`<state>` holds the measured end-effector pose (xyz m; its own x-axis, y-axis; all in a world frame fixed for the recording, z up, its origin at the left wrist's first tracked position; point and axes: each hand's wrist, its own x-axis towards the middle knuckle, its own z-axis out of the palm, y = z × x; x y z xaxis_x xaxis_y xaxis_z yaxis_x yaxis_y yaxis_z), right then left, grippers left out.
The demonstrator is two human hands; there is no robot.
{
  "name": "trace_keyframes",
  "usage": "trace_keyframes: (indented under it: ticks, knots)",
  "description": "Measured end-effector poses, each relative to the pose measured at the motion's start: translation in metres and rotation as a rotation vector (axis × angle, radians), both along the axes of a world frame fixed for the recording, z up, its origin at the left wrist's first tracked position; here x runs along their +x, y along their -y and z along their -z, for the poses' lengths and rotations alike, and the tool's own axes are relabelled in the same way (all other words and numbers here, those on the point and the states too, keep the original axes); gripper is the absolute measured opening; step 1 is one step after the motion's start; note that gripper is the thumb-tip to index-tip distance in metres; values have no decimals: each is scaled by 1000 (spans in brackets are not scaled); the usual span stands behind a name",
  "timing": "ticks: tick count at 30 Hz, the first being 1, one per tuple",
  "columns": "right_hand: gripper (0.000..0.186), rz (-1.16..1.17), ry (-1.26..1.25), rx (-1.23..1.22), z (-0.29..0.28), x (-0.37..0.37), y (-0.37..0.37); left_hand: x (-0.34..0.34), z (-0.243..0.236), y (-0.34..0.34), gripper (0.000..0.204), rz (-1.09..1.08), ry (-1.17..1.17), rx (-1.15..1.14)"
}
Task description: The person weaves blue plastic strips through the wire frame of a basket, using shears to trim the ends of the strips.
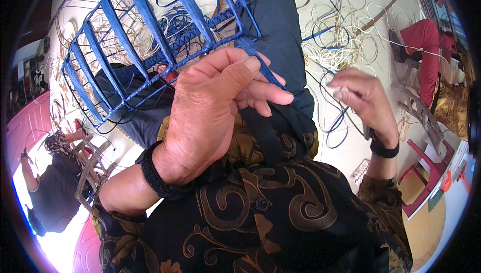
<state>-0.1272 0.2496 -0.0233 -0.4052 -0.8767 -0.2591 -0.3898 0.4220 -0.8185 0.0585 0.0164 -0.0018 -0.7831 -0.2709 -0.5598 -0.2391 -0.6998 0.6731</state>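
Note:
A frame of thin rods (173, 65), wrapped and crossed with blue strips, rests over my lap and slants toward the upper left. At its near right corner is my left hand (205, 102), thumb and index finger pinched together on a blue strip (268, 75) that runs down from that corner. Its other fingers stretch out loosely to the right. Apart from the frame, on the right, my right hand (366, 100) is curled, with fingertips and thumb together and slightly blurred. Whatever may be between them cannot be made out; dark and blue strands pass close by.
Loose pale and blue strands (343, 47) lie tangled on the light floor, with more pale strands (128, 32) beyond the frame. At left sits another person (57, 193); a red-trousered leg (426, 47) shows at right. A dark red stool (431, 183) stands lower right.

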Motion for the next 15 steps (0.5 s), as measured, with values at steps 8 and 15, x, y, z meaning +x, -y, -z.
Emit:
trace_keyframes:
  ticks: [8, 15]
  knots:
    - [8, 10, 91, -213, -18, 20, 103, -2, 3, -3, 15, -20, -38, -132]
    - [6, -44, 102, -132, -28, 20, 131, -4, 4, -3, 15, -16, -36, -204]
